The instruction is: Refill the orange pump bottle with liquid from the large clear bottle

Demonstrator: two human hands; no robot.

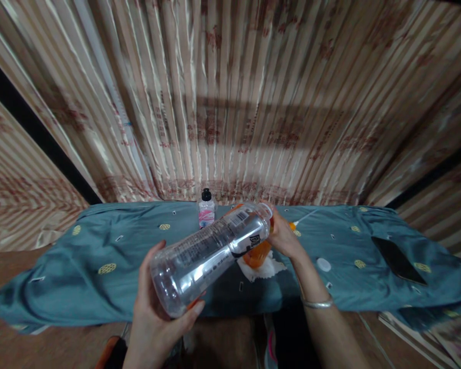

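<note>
A large clear plastic bottle [211, 256] with dark print and a barcode is tilted, its base low at the left and its neck up to the right. My left hand [159, 312] cups the base, fingers behind and thumb in front. At the other end, my right hand [282, 233] is closed round the neck, with its fingers partly hidden. Behind the clear bottle, an orange container [258, 254] is largely covered from sight. Under it lies a crumpled white tissue [271, 269]. A small bottle with a black cap and pink label [206, 210] stands just beyond.
A teal cloth with yellow patterns [107, 292] covers the long table. On the right lie a round white cap [323, 264] and a dark phone [399, 260]. Near my right wrist is a small orange piece [293, 225] with a thin pale stem. A striped curtain [230, 102] hangs behind.
</note>
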